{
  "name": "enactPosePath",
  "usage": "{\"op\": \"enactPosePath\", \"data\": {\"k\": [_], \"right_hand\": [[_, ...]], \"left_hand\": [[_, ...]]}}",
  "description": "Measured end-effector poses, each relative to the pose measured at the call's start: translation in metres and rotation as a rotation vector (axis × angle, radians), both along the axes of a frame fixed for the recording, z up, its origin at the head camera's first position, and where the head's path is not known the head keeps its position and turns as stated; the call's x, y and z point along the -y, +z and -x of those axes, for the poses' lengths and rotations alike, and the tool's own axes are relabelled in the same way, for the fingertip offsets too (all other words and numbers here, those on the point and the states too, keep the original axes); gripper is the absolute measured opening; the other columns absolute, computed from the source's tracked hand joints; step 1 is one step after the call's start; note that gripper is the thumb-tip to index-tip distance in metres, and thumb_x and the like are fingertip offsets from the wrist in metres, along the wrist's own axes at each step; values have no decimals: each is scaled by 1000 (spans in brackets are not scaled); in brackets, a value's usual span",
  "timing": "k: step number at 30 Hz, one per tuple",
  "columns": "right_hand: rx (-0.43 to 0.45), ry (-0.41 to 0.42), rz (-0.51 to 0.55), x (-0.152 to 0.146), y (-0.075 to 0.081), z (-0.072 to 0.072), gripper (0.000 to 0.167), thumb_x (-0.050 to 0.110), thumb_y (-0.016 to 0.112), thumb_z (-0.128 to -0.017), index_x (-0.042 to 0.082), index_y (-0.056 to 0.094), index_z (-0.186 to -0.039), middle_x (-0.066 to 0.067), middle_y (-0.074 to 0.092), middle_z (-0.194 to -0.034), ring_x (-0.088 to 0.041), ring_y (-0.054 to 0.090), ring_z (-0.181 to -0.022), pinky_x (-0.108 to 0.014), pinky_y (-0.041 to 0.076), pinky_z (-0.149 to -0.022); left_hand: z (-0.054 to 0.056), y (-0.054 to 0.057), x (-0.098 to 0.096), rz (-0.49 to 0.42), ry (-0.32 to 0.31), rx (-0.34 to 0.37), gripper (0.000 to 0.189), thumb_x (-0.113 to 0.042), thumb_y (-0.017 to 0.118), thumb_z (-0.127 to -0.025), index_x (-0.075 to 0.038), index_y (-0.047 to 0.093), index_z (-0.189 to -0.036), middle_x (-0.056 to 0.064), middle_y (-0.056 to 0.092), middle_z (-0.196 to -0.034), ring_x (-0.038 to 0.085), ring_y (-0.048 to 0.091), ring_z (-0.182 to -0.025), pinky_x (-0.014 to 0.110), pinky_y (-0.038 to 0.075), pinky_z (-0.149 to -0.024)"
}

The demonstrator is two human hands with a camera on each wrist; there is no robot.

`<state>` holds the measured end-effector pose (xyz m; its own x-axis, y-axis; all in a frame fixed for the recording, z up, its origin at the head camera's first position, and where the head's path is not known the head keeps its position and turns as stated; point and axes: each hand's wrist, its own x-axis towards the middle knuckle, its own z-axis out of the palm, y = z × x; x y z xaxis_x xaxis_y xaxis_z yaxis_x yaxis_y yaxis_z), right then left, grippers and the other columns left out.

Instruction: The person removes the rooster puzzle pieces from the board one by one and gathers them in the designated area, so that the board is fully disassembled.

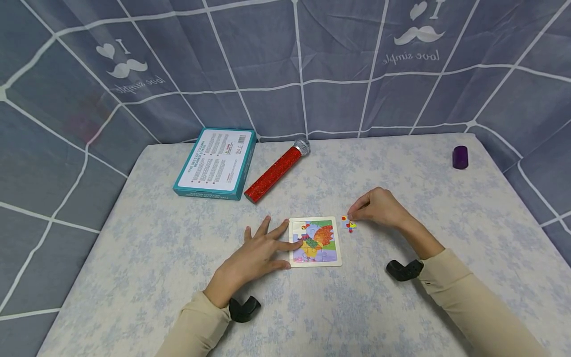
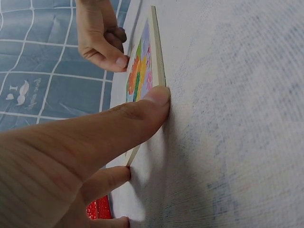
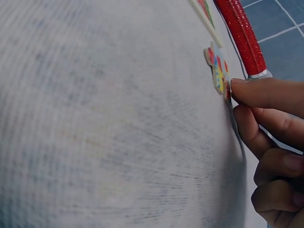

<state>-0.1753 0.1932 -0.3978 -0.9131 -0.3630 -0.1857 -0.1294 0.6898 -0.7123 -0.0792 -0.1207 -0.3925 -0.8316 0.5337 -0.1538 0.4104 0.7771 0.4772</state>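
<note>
A square jigsaw puzzle (image 1: pixel 327 253) in a pale wooden frame shows a colourful rooster, with a pale patch at its upper left. My left hand (image 1: pixel 256 253) lies spread at the left side of it, one finger reaching over the picture. In the left wrist view the thumb (image 2: pixel 154 97) presses on the frame's edge. To the right of the frame, my right hand (image 1: pixel 379 208) pinches a small puzzle piece (image 1: pixel 349 225) between thumb and forefinger. That puzzle piece (image 3: pixel 218 71) looks red, yellow and blue in the right wrist view, close over the tablecloth.
Behind the puzzle lies a red glittery microphone (image 1: pixel 274 173) with a silver head. A teal and white box (image 1: pixel 214 161) sits at the back left, and a small purple cylinder (image 1: pixel 460 157) at the back right. A grey-blue checked curtain (image 1: pixel 330 109) hangs behind the table.
</note>
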Motion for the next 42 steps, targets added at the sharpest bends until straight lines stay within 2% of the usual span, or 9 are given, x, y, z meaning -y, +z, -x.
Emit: {"op": "enactPosePath", "data": {"k": [4, 8, 11, 15, 18, 25, 33, 42], "right_hand": [[-16, -34, 18, 2, 3, 1, 6, 16, 76, -83, 13, 80, -86, 1, 74, -87, -16, 55, -77, -30, 41, -70], [-52, 2, 60, 11, 4, 3, 9, 18, 76, -84, 12, 79, -90, 0, 73, -88, -14, 42, -63, -28, 36, -59], [-58, 70, 105, 21, 3, 3, 10, 17, 76, -85, 12, 79, -93, 1, 73, -89, -13, 43, -60, -26, 37, -57], [-33, 197, 177, 39, 1, 3, 12, 15, 76, -86, 12, 79, -98, 1, 72, -97, -15, 55, -74, -27, 42, -63], [-10, 296, 213, 53, -2, 2, 15, 13, 75, -86, 11, 79, -101, 1, 71, -98, -17, 57, -82, -27, 43, -67], [-22, 446, 196, 72, -9, 4, 21, 6, 76, -83, 10, 78, -104, 1, 68, -94, -16, 51, -75, -24, 41, -64], [1, 467, 145, 77, -7, 2, 25, 2, 75, -81, 8, 78, -105, 1, 67, -97, -17, 55, -85, -26, 45, -70], [-54, 433, 118, 80, -9, 2, 22, 5, 79, -78, 16, 78, -98, 3, 61, -95, -16, 51, -87, -32, 42, -77]], "left_hand": [[0, 0, 0, 3, -1, 0, 54, -28, 79, -82, -28, 63, -134, 14, 30, -158, 54, 9, -143, 83, 11, -96], [1, 0, 1, 9, -1, 0, 55, -29, 79, -82, -29, 62, -134, 14, 30, -158, 54, 9, -143, 83, 11, -96], [1, 0, 1, 12, -1, 4, 54, -29, 79, -83, -29, 62, -134, 14, 30, -158, 54, 10, -143, 83, 11, -96], [1, -1, 0, 19, 1, 12, 54, -30, 78, -84, -30, 62, -135, 13, 29, -158, 54, 9, -143, 83, 11, -97], [1, -1, 0, 23, 3, 16, 53, -30, 78, -84, -30, 62, -135, 13, 29, -159, 54, 9, -143, 83, 11, -97], [2, -1, 0, 34, -16, 7, 52, -30, 77, -85, -30, 62, -135, 13, 30, -158, 54, 10, -143, 83, 13, -96], [1, -1, 1, 34, -22, -5, 52, -30, 77, -84, -29, 62, -135, 14, 30, -158, 55, 11, -142, 84, 13, -95], [1, 0, 1, 35, -17, 6, 52, -30, 77, -85, -30, 62, -135, 13, 30, -158, 55, 10, -142, 83, 13, -96]]}}
